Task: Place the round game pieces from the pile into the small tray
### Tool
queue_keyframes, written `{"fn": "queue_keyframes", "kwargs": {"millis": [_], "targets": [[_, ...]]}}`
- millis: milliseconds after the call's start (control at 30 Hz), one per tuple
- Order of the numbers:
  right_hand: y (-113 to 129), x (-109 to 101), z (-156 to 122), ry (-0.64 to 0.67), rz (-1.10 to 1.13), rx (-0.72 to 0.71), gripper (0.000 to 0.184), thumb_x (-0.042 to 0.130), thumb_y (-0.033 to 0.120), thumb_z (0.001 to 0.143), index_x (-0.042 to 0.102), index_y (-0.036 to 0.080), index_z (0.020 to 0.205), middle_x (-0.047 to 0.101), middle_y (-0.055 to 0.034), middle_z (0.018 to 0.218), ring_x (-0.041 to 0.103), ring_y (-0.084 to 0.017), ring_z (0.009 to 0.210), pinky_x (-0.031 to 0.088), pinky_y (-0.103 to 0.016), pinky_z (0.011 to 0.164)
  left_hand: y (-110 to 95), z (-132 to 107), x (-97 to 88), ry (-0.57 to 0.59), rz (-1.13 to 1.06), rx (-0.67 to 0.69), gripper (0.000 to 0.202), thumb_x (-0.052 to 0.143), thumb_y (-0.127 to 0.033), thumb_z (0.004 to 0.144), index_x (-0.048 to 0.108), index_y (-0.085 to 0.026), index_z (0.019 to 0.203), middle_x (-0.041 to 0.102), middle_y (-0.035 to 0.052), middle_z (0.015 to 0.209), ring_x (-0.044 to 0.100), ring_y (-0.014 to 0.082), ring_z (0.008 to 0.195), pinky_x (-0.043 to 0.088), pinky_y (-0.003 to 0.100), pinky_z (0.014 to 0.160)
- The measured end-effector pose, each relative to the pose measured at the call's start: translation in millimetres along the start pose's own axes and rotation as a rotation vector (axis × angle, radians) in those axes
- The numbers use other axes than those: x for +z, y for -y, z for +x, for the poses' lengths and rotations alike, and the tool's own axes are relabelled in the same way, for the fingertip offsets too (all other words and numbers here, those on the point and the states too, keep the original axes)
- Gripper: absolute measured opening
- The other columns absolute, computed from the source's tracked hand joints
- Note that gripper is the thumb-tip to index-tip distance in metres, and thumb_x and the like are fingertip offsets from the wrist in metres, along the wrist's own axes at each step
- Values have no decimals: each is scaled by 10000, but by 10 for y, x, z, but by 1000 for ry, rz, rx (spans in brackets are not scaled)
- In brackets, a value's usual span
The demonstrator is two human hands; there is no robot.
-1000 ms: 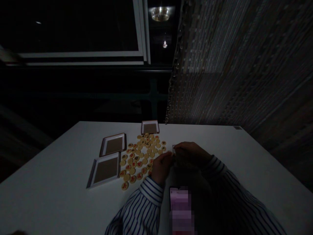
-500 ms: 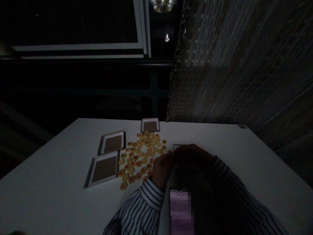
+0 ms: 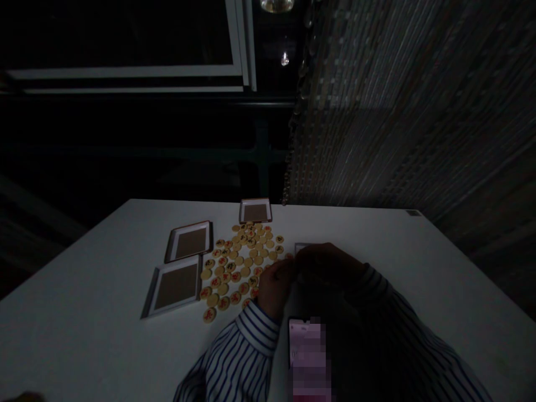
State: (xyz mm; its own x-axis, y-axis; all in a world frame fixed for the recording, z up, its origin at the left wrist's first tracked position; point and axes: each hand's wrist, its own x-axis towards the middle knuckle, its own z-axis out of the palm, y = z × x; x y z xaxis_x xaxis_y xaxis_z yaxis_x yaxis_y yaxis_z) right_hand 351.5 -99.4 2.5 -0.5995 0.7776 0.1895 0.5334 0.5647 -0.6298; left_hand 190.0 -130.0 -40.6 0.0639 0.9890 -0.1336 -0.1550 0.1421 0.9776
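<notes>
Many round wooden Chinese chess pieces (image 3: 235, 277), some with red or black characters and some blank side up, lie spread over the white table (image 3: 104, 346). My left hand (image 3: 275, 285) is closed at the right edge of the pieces, its fingertips pinched together against my right hand. In deep shadow, my right hand (image 3: 329, 263) curls over from the right and meets the left. Whatever lies between the fingers is hidden. Partly covered by my right hand is a pale-rimmed box part (image 3: 300, 245).
Two shallow open trays, a brown-edged one (image 3: 190, 243) and a grey-white one (image 3: 176, 285), lie left of the pieces. A third tray (image 3: 255, 211) sits at the far edge. A lit phone (image 3: 307, 352) lies near my forearms. A bead curtain (image 3: 377, 111) hangs behind.
The whole view has shifted slightly, so everything sits a little higher and further left. My hands stay together in almost the same pose.
</notes>
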Motion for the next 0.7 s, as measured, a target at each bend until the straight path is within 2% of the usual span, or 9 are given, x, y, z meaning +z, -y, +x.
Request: {"fn": "queue_keyframes", "kwargs": {"millis": [200, 300, 400, 500, 700], "targets": [[89, -5, 18, 24, -167, 2, 198, 574, 171, 711, 635, 158, 899, 677, -60, 853, 624, -164, 759, 492, -286, 690, 13, 5, -15, 24, 9, -18, 298, 619, -350, 671, 681, -150, 883, 689, 85, 907, 627, 200, 848, 487, 287, 758], [149, -23, 25, 9, -262, 20, 192, 595, 192, 699, 641, 171, 884, 674, -61, 850, 622, -166, 752, 489, -281, 673, 43, 13, -21, 10, -2, -32, 317, 636, -347, 655, 675, -144, 895, 690, 89, 901, 628, 200, 838, 488, 284, 745], [180, -34, 36, 52, -328, 40, 170, 614, 224, 686, 648, 184, 847, 672, -53, 816, 618, -170, 726, 480, -273, 645, 60, 15, -20, 3, 11, -31, 318, 633, -329, 658, 668, -128, 902, 691, 98, 890, 628, 196, 835, 490, 274, 730], [173, -36, 47, 113, -361, 74, 163, 599, 257, 700, 651, 177, 833, 672, -61, 811, 614, -173, 721, 461, -262, 635, 43, 8, -15, 11, 65, 9, 276, 615, -296, 669, 668, -122, 876, 695, 91, 863, 633, 190, 816, 496, 273, 718], [19, -28, 15, 195, -412, 162, 169, 547, 278, 728, 648, 178, 820, 671, -44, 772, 596, -143, 671, 399, -219, 590, 16, -2, -16, -72, 277, 137, 163, 567, -221, 693, 668, -161, 805, 702, 60, 807, 639, 161, 758, 509, 261, 697]]}}
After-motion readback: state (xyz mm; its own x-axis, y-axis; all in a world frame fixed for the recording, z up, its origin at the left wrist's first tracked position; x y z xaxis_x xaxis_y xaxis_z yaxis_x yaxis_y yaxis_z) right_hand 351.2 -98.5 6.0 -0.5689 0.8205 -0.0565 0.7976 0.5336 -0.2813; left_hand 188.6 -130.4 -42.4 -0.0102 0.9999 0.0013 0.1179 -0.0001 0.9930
